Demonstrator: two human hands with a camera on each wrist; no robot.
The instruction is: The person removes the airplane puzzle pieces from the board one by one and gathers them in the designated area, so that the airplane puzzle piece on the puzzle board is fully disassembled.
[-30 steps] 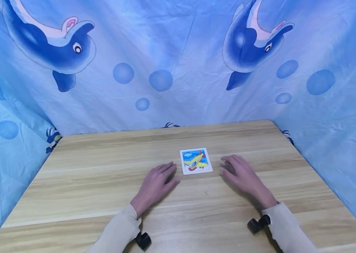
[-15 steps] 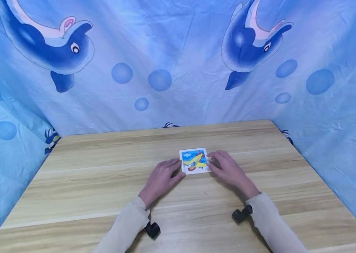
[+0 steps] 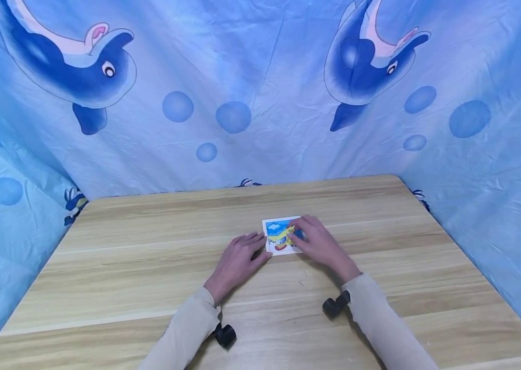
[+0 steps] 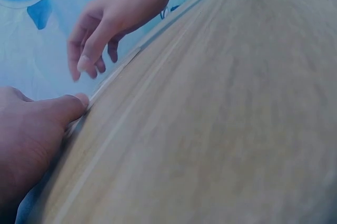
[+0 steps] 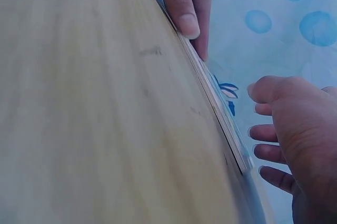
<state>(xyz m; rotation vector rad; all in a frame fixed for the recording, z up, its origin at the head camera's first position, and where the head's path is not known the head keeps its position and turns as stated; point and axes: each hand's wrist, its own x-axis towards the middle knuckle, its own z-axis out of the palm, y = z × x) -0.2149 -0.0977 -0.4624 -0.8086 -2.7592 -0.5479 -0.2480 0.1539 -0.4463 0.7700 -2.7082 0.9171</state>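
Note:
A small square picture board (image 3: 278,227) with a white border and a yellow airplane on blue lies flat on the wooden table. My left hand (image 3: 236,262) rests at its left side, thumb and fingertips touching the edge and lower left corner. Over the right part of the board is my right hand (image 3: 319,242), fingers loosely bent, hiding the airplane's tail. In the right wrist view, the board's thin layered edge (image 5: 224,121) shows, and my right hand (image 5: 310,124) hovers above it with a gap. The left wrist view also shows the right hand (image 4: 118,21) raised off the board.
The wooden table (image 3: 149,288) spreads around the board. Blue cloth (image 3: 260,61) printed with dolphins and bubbles hangs behind and at both sides. A black wrist camera (image 3: 225,336) sits at the left cuff, another camera (image 3: 333,308) at the right.
Both hands have come inward to the board. The left reached its left edge and stayed there; the right went from beside the board to its right edge, then over its right part.

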